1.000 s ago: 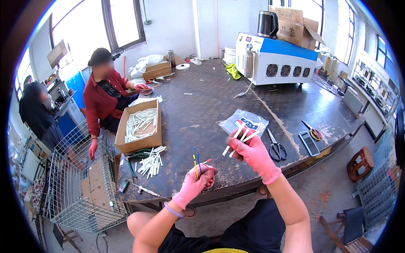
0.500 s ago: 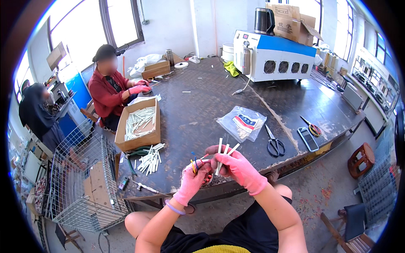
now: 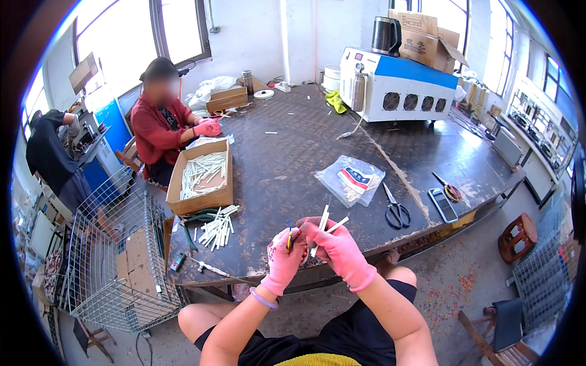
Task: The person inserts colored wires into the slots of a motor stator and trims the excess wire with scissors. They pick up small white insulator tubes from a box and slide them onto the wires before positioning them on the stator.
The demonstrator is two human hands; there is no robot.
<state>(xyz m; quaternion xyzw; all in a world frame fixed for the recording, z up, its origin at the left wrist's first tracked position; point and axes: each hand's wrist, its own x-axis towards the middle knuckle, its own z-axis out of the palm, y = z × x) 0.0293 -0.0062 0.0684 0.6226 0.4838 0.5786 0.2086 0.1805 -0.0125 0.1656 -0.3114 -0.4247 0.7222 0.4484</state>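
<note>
Over the near table edge, my left hand in a pink glove is closed on a few thin coloured wires, blue and yellow ones showing. My right hand, gloved alike, grips several slim white tubes that stick up past its fingers. The two hands meet, fingertips close together; what lies between them is mostly hidden. Left of them, a loose pile of white tubes rests on the dark table. Behind the pile stands a cardboard box holding many more.
Scissors, a clear plastic bag, a phone and yellow-red-handled snips lie to the right. Green-handled pliers and a torch-like tool lie left. A wire cage stands beside the table. A co-worker in red sits far left.
My hands have drawn closer together, the right moving left and tilting its tubes. The left hand has turned, and the wires show less. The co-worker's gloved hands have shifted slightly.
</note>
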